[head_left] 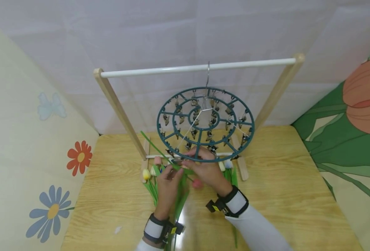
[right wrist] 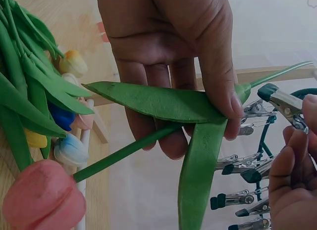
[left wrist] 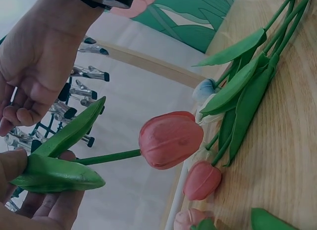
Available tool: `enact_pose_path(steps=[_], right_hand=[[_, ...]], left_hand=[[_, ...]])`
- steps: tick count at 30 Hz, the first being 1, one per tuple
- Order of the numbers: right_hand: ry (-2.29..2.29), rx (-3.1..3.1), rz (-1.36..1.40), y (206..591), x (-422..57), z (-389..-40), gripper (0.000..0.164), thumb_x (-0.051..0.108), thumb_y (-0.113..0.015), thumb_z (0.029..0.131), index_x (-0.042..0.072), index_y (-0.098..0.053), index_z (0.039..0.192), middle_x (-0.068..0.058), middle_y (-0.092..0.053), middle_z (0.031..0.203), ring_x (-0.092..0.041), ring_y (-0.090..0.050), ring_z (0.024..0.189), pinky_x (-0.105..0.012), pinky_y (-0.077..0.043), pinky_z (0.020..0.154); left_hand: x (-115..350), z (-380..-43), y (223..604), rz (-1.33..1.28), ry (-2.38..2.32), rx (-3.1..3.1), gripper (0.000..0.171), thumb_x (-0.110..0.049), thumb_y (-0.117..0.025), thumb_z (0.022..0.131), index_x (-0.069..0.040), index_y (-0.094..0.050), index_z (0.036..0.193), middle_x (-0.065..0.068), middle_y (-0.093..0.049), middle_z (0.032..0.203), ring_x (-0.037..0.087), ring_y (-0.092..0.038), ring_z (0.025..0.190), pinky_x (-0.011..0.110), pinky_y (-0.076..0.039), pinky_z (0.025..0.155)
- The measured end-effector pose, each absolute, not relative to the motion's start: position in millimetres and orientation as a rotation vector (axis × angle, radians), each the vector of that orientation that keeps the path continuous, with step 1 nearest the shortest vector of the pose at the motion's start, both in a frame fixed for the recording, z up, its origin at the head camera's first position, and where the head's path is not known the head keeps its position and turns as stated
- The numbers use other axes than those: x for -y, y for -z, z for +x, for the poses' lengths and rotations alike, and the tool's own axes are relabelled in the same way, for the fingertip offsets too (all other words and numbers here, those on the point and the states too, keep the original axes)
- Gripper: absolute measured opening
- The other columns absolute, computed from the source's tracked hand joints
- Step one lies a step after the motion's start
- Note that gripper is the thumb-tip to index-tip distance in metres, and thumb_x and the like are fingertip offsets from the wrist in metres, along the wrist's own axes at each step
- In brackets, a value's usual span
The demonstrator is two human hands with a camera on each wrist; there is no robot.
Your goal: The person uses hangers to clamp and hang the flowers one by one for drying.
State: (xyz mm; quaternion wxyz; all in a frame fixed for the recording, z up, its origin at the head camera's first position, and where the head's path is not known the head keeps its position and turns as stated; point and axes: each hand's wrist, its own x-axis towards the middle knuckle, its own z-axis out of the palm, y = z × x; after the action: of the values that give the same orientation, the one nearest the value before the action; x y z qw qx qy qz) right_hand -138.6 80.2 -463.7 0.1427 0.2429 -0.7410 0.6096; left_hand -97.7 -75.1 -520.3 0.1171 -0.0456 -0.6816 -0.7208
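My left hand [head_left: 167, 190] holds an artificial pink tulip [left wrist: 171, 140] by its green stem, thumb over the base of the two leaves [right wrist: 153, 102]. The flower head tips downward, and the stem's other end points up toward the clips. Just beyond it, my right hand [head_left: 208, 170] pinches a metal clip with dark green tips [right wrist: 285, 102] between thumb and fingers. This clip is at the near edge of a round green hanging rack [head_left: 253, 123]. Beside the stem end, the clip's tips overlap the rack's rim in the right wrist view. Several similar clips [right wrist: 237, 198] dangle from the rings.
A wooden stand with a white bar [head_left: 172, 70] carries the rack by its hook. More tulips lie on the wooden table [head_left: 116, 202]: a bunch with a yellow one [head_left: 146, 174] at left, others with a blue one [head_left: 228, 164] at right. Painted walls flank both sides.
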Motion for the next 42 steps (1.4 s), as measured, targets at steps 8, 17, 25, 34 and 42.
enact_pose_path(steps=[8, 17, 25, 34, 42], right_hand=[[-1.736, 2.154, 0.708, 466, -79, -140, 0.021, -0.005, -0.086, 0.075, 0.001, -0.072, 0.089, -0.013, -0.075, 0.091, -0.014, -0.069, 0.087, -0.025, -0.061, 0.076], [-1.755, 2.163, 0.685, 465, -79, -140, 0.019, -0.003, -0.086, 0.077, 0.002, -0.073, 0.091, -0.012, -0.075, 0.092, -0.012, -0.069, 0.088, -0.026, -0.061, 0.077], [-1.765, 2.169, 0.674, 465, -79, -139, 0.019, -0.004, -0.085, 0.078, 0.001, -0.072, 0.091, -0.013, -0.075, 0.092, -0.012, -0.069, 0.087, -0.025, -0.06, 0.076], [-1.91, 2.32, 0.574, 463, -75, -134, 0.026, 0.003, -0.079, 0.088, 0.002, -0.068, 0.112, -0.012, -0.071, 0.107, -0.016, -0.068, 0.097, -0.027, -0.061, 0.086], [-1.974, 2.544, 0.456, 472, -81, -129, 0.052, 0.015, -0.076, 0.093, 0.006, -0.057, 0.139, -0.01, -0.068, 0.118, -0.021, -0.064, 0.101, -0.027, -0.058, 0.085]], left_hand=[[72, -97, 518, -0.111, 2.123, 2.001, 0.021, -0.004, -0.07, 0.096, -0.002, -0.072, 0.117, 0.016, -0.072, 0.119, 0.016, -0.074, 0.1, 0.026, -0.064, 0.074], [70, -97, 516, -0.128, 2.094, 2.036, 0.021, -0.005, -0.07, 0.095, -0.004, -0.072, 0.116, 0.014, -0.073, 0.119, 0.015, -0.073, 0.101, 0.028, -0.064, 0.08], [73, -98, 515, -0.103, 2.118, 2.072, 0.022, -0.009, -0.069, 0.097, -0.007, -0.072, 0.119, 0.009, -0.072, 0.124, 0.016, -0.072, 0.111, 0.032, -0.062, 0.093], [74, -99, 515, -0.095, 2.163, 2.057, 0.024, -0.007, -0.069, 0.097, -0.006, -0.07, 0.122, 0.011, -0.071, 0.126, 0.017, -0.074, 0.109, 0.028, -0.062, 0.086], [73, -103, 516, -0.165, 2.055, 2.073, 0.025, -0.003, -0.07, 0.095, -0.003, -0.07, 0.12, 0.016, -0.074, 0.116, 0.015, -0.072, 0.102, 0.028, -0.062, 0.087]])
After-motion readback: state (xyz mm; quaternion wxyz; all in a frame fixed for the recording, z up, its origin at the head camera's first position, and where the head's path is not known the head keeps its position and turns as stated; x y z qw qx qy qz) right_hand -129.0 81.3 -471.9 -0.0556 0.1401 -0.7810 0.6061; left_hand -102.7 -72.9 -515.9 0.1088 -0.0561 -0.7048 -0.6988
